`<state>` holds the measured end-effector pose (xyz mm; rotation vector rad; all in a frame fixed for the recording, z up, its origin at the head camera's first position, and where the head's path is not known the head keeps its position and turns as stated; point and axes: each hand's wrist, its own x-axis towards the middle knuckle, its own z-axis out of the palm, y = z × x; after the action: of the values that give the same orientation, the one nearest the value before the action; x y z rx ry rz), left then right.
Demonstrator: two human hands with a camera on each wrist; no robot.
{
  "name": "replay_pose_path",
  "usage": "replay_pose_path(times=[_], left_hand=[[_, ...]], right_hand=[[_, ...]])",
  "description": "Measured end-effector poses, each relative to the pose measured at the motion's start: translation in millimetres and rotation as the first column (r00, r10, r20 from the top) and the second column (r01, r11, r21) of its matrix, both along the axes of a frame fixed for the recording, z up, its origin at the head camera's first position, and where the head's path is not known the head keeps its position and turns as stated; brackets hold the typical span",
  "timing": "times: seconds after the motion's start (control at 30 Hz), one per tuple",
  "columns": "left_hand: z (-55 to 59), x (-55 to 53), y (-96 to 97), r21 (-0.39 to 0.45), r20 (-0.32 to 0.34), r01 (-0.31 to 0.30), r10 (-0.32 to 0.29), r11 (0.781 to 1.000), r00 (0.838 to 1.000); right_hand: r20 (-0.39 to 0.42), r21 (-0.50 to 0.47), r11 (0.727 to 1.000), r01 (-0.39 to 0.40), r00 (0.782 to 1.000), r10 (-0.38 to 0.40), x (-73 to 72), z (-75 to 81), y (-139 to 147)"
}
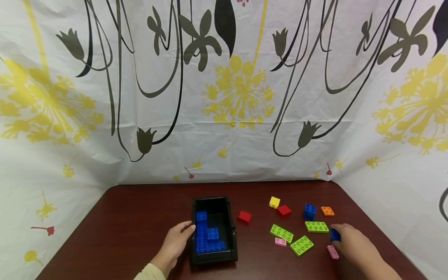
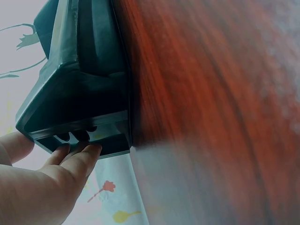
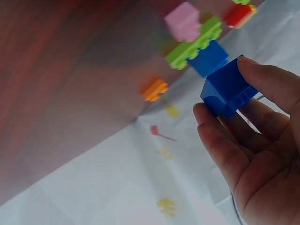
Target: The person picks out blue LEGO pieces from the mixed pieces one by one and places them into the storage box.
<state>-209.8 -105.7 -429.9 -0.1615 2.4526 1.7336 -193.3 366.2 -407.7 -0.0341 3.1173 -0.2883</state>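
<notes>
A black plastic bin (image 1: 232,233) stands on the table with several blue bricks (image 1: 202,235) inside, along its left side and near end. My left hand (image 1: 176,239) grips the bin's left wall, thumb at the rim. In the left wrist view, the fingers (image 2: 77,161) reach under the edge of the bin (image 2: 70,93). At the right, my right hand (image 1: 355,243) pinches a blue brick (image 1: 335,235) between thumb and fingers. The right wrist view shows this blue brick (image 3: 228,89) held with its studs toward the palm.
Right of the bin lie red bricks (image 1: 244,216), a yellow brick (image 1: 274,202), a blue brick (image 1: 309,211), an orange brick (image 1: 327,211), several lime green bricks (image 1: 301,245) and pink bricks (image 1: 333,252). A patterned white cloth (image 1: 231,155) hangs around the dark red table (image 1: 147,206).
</notes>
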Motion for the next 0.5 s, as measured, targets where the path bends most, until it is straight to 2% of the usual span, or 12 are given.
replay_pose_path(times=[0.23,0.5], left_hand=[[-0.4,1.0,-0.1,0.014,0.008,0.008,-0.008,1.000,1.000],[-0.1,0.7,0.6,0.003,-0.007,0.000,0.000,1.000,1.000]], right_hand=[[-0.061,-0.037,0.998,-0.058,0.997,0.055,5.1,11.8,-22.6],[-0.111,-0.042,0.996,-0.073,0.992,0.068,10.3,27.8,-53.0]])
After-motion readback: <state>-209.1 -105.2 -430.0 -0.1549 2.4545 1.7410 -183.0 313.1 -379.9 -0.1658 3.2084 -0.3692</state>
